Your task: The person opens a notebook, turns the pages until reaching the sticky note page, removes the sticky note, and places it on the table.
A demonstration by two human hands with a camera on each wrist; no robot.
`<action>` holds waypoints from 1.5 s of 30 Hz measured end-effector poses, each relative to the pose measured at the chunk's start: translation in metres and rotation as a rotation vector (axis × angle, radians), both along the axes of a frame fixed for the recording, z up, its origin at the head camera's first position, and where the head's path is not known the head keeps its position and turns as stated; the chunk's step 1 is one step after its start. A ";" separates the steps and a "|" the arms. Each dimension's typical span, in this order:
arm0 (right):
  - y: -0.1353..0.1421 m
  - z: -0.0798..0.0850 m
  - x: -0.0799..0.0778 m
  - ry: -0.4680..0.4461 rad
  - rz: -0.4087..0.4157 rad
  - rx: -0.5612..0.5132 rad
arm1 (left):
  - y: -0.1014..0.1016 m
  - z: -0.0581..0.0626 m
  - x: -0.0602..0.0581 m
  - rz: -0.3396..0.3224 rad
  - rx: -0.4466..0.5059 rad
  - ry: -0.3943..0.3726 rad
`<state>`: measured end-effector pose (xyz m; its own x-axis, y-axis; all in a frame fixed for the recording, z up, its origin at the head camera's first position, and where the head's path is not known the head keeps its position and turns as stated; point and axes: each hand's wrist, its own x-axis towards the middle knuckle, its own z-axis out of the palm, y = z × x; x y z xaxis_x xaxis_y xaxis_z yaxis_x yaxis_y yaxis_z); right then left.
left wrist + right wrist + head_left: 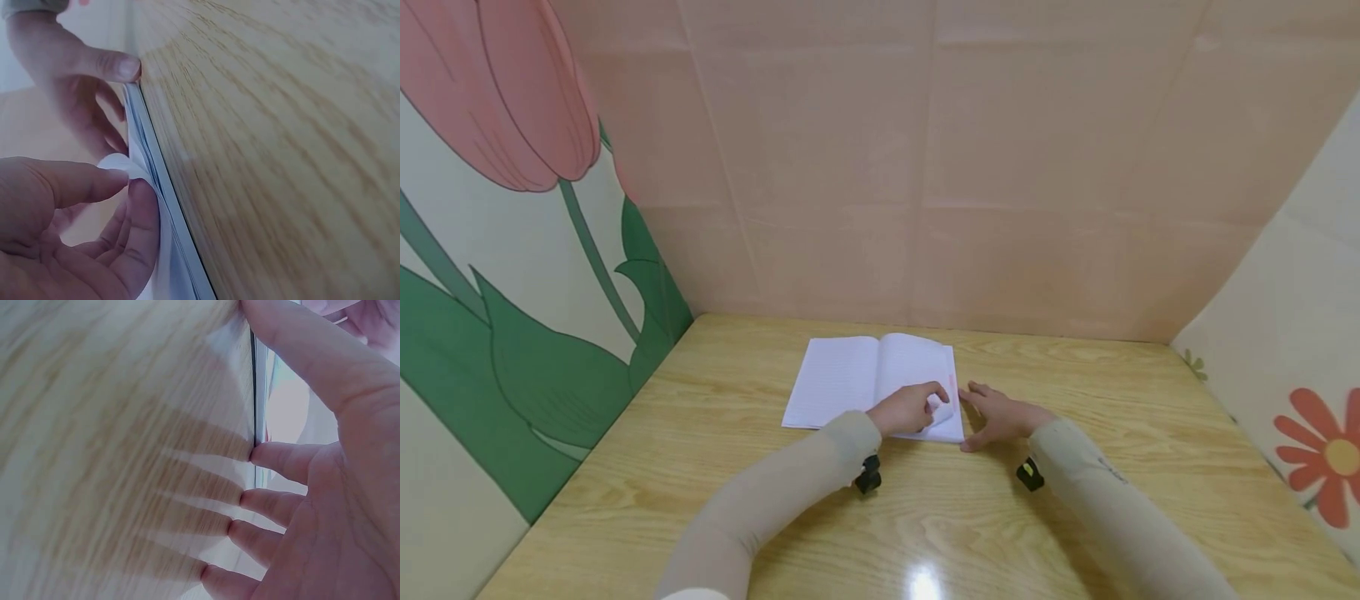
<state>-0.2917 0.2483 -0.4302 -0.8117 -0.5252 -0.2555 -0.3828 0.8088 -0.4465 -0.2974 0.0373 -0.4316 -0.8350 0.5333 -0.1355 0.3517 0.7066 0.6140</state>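
An open notebook (838, 375) with lined white pages lies flat on the wooden table. My left hand (910, 408) is over the near part of its right page. Between thumb and forefinger it pinches a curled page (125, 165), seen in the left wrist view, lifted from the sheets below. Beside the notebook's right edge, my right hand (1000, 414) has its fingers spread. In the right wrist view, its thumb and forefinger (284, 459) touch the notebook's edge, while the other fingertips rest on the table.
The wooden table (715, 500) extends around the notebook. A plain pinkish sheet (925, 167) hangs behind it. Side panels carry a large tulip (512, 92) at left and a red flower (1318, 454) at right. Small black devices sit at both wrists.
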 end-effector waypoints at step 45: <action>0.000 -0.001 0.001 -0.016 -0.023 0.002 | -0.046 0.047 0.006 0.077 0.337 -0.009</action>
